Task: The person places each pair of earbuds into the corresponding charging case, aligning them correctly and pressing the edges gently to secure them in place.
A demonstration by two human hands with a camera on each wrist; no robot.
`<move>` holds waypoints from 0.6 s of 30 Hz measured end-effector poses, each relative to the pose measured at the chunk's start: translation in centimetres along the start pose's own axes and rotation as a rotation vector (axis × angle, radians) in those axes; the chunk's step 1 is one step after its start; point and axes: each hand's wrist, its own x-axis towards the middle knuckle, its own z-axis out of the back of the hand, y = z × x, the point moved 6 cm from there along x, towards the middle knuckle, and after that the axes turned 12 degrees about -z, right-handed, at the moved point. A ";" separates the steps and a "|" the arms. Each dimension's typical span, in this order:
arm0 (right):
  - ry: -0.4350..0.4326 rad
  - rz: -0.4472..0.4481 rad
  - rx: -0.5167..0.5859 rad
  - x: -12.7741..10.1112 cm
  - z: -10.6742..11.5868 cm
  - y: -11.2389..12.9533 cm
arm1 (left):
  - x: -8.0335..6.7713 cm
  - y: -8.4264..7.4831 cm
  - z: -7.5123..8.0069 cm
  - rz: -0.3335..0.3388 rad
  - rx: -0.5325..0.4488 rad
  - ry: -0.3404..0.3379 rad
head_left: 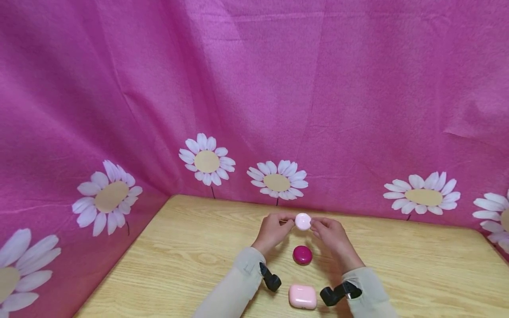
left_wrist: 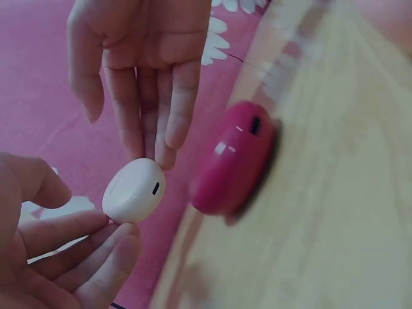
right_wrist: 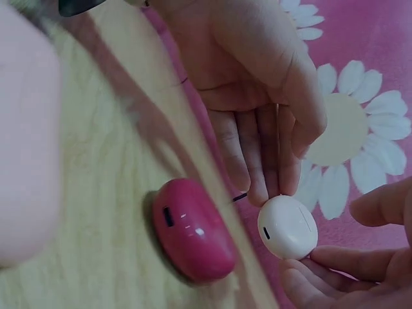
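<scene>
Both hands are raised a little above the desk and meet at a small white case, which they hold between them in the air. The left hand takes the case from its side with the fingertips, the fingers being only lightly bent. The right hand touches the other side of the case with the tips of its nearly straight fingers. The white case is round and smooth, with a small dark slot on its side. Directly below it, between the two wrists, a magenta case lies on the desk, also with a small slot on its side. Nearer to the person, a pale pink case with rounded corners lies on the desk, well apart from the hands. Behind the desk hangs a pink cloth printed with white daisies.
</scene>
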 end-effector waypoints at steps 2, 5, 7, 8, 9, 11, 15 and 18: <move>-0.098 -0.021 -0.067 0.8 -0.5 -0.9 | -0.1 0.3 -0.2 0.007 0.002 0.007; -0.203 -0.048 -0.112 1.0 -1.3 -1.5 | -0.3 0.8 -0.4 0.007 0.010 0.013; -0.202 -0.064 -0.122 0.9 -1.3 -1.6 | -0.5 1.1 -0.6 0.002 0.016 0.014; -0.194 -0.081 -0.128 0.6 -1.3 -1.6 | -0.5 1.2 -0.7 0.002 0.019 0.015; -0.185 -0.087 -0.130 0.5 -1.3 -1.6 | -0.6 1.4 -0.8 -0.002 0.021 0.014; -0.171 -0.104 -0.128 0.3 -1.3 -1.7 | -0.7 1.8 -0.9 -0.003 0.029 0.012; -0.161 -0.110 -0.126 0.2 -1.5 -1.8 | -0.7 2.4 -1.0 -0.002 0.027 0.007; -0.197 -0.112 -0.120 0.4 -1.7 -1.9 | -0.7 2.7 -0.9 0.023 0.010 0.010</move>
